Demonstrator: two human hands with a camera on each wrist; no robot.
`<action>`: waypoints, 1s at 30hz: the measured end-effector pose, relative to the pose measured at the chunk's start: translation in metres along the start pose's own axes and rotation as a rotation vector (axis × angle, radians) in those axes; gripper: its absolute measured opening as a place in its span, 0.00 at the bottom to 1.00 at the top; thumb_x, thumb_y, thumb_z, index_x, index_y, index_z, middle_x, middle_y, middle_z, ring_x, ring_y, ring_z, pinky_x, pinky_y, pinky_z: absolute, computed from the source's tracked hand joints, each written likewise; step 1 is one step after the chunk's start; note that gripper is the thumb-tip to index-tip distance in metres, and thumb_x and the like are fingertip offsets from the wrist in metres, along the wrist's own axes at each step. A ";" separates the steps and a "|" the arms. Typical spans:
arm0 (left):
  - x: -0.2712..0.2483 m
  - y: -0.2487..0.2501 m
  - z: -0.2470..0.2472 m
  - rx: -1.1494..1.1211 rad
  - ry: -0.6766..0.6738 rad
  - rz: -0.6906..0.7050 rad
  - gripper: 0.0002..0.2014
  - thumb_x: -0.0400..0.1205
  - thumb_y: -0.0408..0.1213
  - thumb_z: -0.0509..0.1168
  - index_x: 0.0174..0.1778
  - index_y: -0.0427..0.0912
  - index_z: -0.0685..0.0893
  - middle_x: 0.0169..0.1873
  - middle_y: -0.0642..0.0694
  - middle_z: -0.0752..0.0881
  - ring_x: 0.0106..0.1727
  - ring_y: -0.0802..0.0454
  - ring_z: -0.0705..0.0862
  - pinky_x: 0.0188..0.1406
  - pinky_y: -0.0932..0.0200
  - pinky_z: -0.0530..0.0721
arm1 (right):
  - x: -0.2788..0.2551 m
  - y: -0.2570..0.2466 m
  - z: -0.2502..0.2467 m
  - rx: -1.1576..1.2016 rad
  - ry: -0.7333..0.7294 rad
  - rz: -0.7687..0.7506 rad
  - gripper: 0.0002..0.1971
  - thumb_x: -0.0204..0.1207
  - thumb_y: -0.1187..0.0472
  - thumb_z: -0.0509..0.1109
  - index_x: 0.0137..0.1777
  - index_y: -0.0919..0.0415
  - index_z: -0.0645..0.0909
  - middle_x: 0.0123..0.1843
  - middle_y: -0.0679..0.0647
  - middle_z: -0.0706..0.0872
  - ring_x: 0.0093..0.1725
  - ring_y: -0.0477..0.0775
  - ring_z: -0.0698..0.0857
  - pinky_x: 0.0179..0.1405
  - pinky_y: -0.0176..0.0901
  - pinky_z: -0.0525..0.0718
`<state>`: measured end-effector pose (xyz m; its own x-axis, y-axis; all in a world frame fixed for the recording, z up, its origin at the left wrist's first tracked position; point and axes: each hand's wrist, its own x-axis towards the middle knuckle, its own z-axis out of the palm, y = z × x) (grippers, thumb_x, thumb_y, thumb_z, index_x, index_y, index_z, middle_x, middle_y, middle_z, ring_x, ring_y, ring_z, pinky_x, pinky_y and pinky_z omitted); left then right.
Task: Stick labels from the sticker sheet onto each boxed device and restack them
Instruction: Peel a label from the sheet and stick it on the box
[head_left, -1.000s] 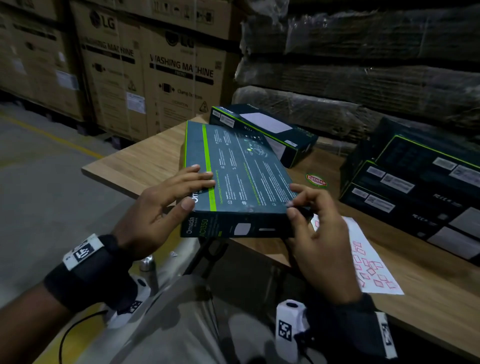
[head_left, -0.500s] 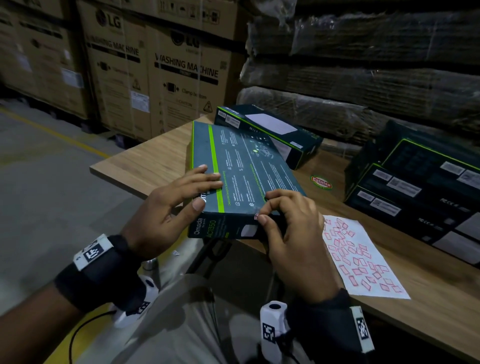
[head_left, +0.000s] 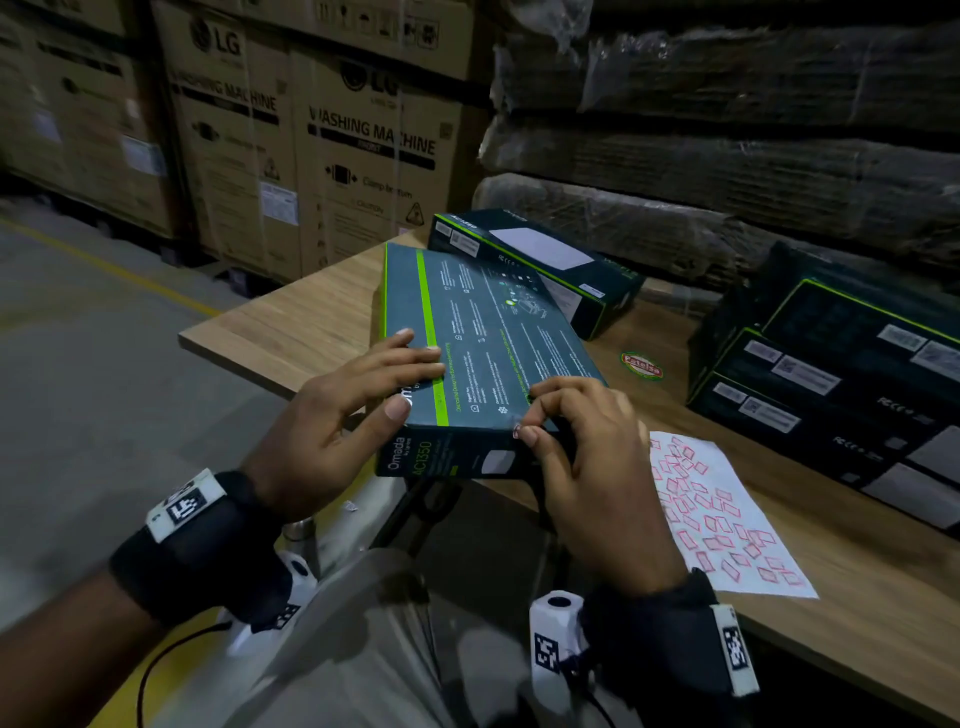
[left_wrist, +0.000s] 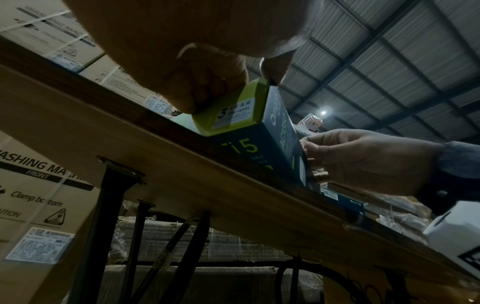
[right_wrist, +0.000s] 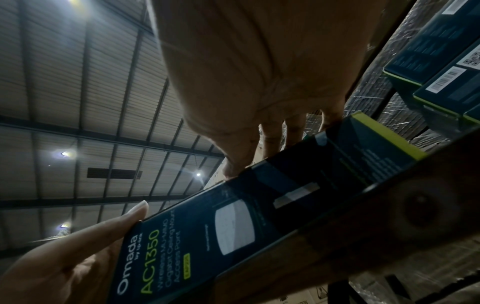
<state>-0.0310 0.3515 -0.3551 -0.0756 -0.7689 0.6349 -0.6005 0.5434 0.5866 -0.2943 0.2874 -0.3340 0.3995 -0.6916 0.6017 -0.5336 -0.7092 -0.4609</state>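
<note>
We see the left hand (head_left: 332, 415) holding the near-left corner of the Omada AC1350 box (head_left: 488, 332): fingers flat on the top face, thumb against the near side wall. The left wrist view shows the thumb on the green end panel marked "3 year".

The right hand (head_left: 587, 457) sits at the near edge of the same box, right of centre. Fingers are curled, and index and thumb pinch a small red-edged label (head_left: 517, 431) right at the top/front edge. We can't tell whether the label is already stuck down.

The box lies tilted, its near end overhanging the front edge of the desk (head_left: 311, 322) and its far end leaning on a 2nd dark box (head_left: 540, 260) behind it.

The sticker sheet (head_left: 727, 525) lies flat on the desk just right of the right hand, white with many small red labels.

Further right there is a stack of dark boxes (head_left: 831, 374) with white barcode labels facing us. A round red-green sticker (head_left: 642, 365) is on the desk between the held box and the stack.

Behind the desk: LG washing machine cartons (head_left: 363, 156) to the left, wrapped flat cardboard (head_left: 727, 156) to the right.
</note>
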 end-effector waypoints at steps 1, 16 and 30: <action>0.000 0.000 0.000 0.000 -0.001 -0.001 0.22 0.93 0.47 0.58 0.80 0.44 0.85 0.83 0.54 0.81 0.93 0.53 0.67 0.90 0.55 0.66 | 0.000 0.000 0.000 0.000 0.003 0.001 0.01 0.80 0.51 0.71 0.48 0.44 0.82 0.62 0.34 0.84 0.66 0.46 0.79 0.69 0.62 0.75; -0.001 0.001 0.000 0.017 -0.001 0.011 0.22 0.93 0.46 0.58 0.80 0.46 0.85 0.83 0.55 0.81 0.92 0.53 0.68 0.90 0.55 0.67 | -0.002 -0.005 0.002 -0.084 0.023 -0.017 0.05 0.81 0.52 0.72 0.52 0.44 0.79 0.60 0.36 0.82 0.65 0.48 0.79 0.68 0.58 0.74; 0.001 0.001 0.000 0.026 0.000 0.024 0.22 0.93 0.46 0.57 0.80 0.44 0.85 0.83 0.53 0.82 0.92 0.51 0.69 0.90 0.55 0.67 | -0.007 -0.010 0.007 -0.165 0.071 -0.056 0.07 0.80 0.55 0.71 0.55 0.48 0.78 0.55 0.41 0.80 0.58 0.53 0.78 0.62 0.59 0.76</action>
<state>-0.0317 0.3510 -0.3543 -0.0902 -0.7556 0.6488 -0.6190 0.5529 0.5578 -0.2860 0.2986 -0.3381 0.3813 -0.6360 0.6709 -0.6292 -0.7103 -0.3157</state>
